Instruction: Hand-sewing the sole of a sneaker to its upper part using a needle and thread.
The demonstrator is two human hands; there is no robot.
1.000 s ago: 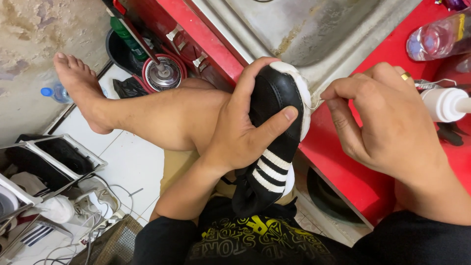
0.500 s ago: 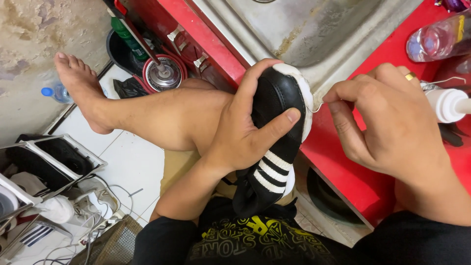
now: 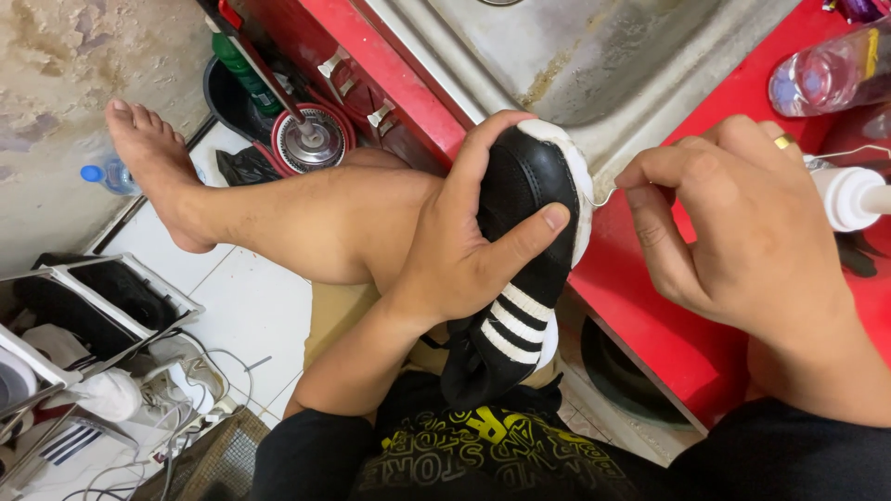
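Observation:
My left hand (image 3: 464, 246) grips a black shoe (image 3: 520, 278) with white stripes and a white sole edge, toe pointing up, resting against my bent bare leg (image 3: 297, 218). My right hand (image 3: 733, 227) is pinched shut just to the right of the toe, holding a thin white thread (image 3: 603, 197) that runs to the sole edge. Whether a needle is between the fingers is hidden. A gold ring sits on one finger of that hand.
A red counter (image 3: 650, 297) with a steel sink (image 3: 603, 56) lies ahead. A clear plastic bottle (image 3: 821, 79) and a white bottle top (image 3: 849, 197) stand at right. On the floor sit a round metal-lidded tin (image 3: 311, 139), a green bottle, racks of shoes (image 3: 83, 371) and cables.
My right hand has shifted slightly to the right, drawing the thread away from the toe. My left hand and the shoe stay put.

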